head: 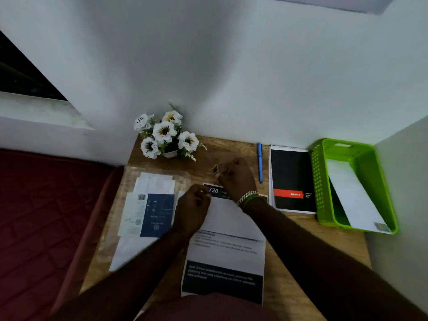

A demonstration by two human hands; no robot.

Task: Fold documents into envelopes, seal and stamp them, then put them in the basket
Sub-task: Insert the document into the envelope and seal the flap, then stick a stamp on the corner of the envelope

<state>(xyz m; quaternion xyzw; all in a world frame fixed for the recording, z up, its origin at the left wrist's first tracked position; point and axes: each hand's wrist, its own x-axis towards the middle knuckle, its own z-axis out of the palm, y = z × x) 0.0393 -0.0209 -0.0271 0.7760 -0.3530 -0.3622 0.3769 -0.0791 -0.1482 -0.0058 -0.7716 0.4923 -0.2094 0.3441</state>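
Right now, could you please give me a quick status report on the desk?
Both hands folding white printed document. One white envelope in green plastic basket. Nothing blocking.

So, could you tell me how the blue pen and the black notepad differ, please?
The blue pen is slim and plain; the black notepad is a broad rectangle with a red band. The pen lies left of the notepad, nearer the right hand. Both lie flat on the wooden desk, untouched.

Single head-worn wide-angle view, facing forward and down, close above the tabletop (234, 144), wall behind
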